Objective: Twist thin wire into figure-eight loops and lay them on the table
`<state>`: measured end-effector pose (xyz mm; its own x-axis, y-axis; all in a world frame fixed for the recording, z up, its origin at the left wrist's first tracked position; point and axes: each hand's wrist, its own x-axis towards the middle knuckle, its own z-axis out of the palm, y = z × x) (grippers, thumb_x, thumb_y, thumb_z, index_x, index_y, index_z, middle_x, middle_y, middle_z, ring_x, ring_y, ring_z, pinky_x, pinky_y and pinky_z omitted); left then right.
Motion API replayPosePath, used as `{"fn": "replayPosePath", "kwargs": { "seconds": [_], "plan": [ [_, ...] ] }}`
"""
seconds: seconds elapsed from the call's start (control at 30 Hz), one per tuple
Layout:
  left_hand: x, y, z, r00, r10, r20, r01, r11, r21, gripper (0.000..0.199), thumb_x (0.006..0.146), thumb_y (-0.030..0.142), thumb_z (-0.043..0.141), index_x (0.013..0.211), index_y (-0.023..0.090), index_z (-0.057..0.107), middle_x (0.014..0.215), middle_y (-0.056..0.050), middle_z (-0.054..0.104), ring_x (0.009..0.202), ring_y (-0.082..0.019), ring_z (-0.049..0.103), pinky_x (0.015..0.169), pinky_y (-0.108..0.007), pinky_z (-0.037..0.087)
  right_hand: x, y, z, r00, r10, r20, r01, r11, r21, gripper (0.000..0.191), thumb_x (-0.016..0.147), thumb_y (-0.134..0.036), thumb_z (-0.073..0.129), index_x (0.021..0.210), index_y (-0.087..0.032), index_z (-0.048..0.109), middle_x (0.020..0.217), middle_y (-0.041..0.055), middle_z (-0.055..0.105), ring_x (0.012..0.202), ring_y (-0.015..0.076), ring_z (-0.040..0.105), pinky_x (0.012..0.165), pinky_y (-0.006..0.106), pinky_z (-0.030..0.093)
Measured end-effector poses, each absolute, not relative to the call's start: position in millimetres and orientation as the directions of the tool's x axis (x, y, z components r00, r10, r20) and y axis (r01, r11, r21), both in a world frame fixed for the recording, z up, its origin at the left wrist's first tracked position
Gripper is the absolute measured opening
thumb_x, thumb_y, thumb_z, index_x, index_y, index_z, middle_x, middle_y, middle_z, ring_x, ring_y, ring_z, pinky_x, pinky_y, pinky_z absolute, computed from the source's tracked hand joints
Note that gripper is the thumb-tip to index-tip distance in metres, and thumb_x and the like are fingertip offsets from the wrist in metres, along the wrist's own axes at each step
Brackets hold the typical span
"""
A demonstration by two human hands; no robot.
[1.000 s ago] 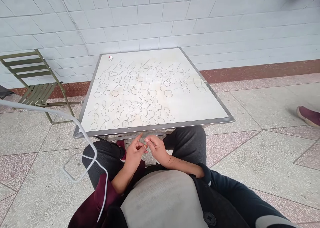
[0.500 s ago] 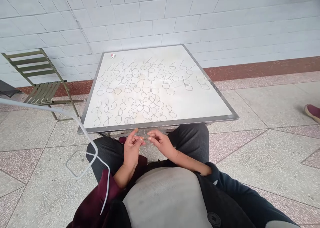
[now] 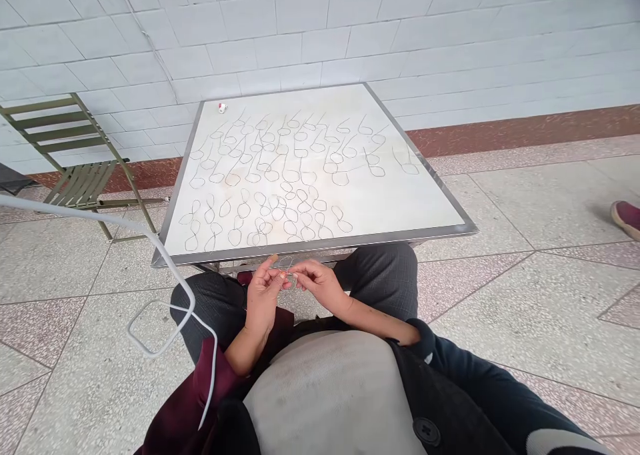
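Observation:
Between my hands, just off the table's near edge, is a thin wire loop [image 3: 286, 262]. My left hand [image 3: 262, 292] pinches it between thumb and fingers from the left. From the right, the thumb and fingertips of my right hand [image 3: 320, 283] are closed on the same wire, almost touching the left fingertips. Many bent wires lie on the white table [image 3: 400, 205]. Those in the near rows, such as one wire figure [image 3: 341, 219], have two loops like an eight. Farther back, the pieces have a single loop with a straight tail, like one wire piece [image 3: 376, 170].
A small white and red object [image 3: 223, 108] stands at the table's far left corner. A green slatted folding chair [image 3: 83, 182] is at the left by the tiled wall [image 3: 300, 42]. A pale cable [image 3: 175, 268] hangs at the left front. Another person's shoe [image 3: 626, 219] shows at the right.
My right hand has moved a little to the left, so its fingertips now meet the left ones at the wire. The view has shifted slightly.

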<state>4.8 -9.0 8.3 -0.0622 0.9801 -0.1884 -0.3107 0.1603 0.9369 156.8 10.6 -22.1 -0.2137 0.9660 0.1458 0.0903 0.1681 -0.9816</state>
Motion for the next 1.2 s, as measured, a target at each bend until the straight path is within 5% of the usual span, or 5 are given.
{"fn": "replayPosePath", "kwargs": {
  "seconds": [0.23,0.7,1.2],
  "plan": [
    [3,-9,13,-0.067,0.963,-0.259,-0.399,0.212,0.892,0.045,0.081,0.034,0.066,0.123,0.019,0.060,0.088,-0.005,0.068,0.077,-0.014,0.064,0.075,-0.030,0.052,157,12,-22,-0.196,0.968,0.157,0.106,0.180,-0.978,0.017,0.089,-0.031,0.056,0.098,-0.024,0.069,0.086,0.0023,0.060,0.056,0.0097,0.055,0.054,0.025,0.051],
    [2,-6,11,0.029,0.937,-0.348,-0.489,0.317,0.813,0.048,0.068,0.023,0.079,0.113,0.019,0.065,0.080,0.000,0.070,0.072,-0.011,0.066,0.076,-0.028,0.052,160,13,-16,-0.212,0.947,0.243,0.169,0.280,-0.945,0.017,0.091,-0.027,0.054,0.098,-0.024,0.069,0.086,0.0033,0.061,0.056,0.0102,0.053,0.054,0.026,0.048],
    [3,-7,16,-0.032,0.960,-0.279,-0.410,0.242,0.879,0.047,0.068,0.022,0.078,0.112,0.018,0.062,0.077,0.001,0.070,0.069,-0.010,0.063,0.073,-0.026,0.051,156,10,-12,-0.213,0.963,0.165,0.086,0.187,-0.979,0.018,0.088,-0.037,0.059,0.096,-0.024,0.069,0.086,0.0030,0.059,0.052,0.0086,0.051,0.045,0.023,0.049]
  ]
}}
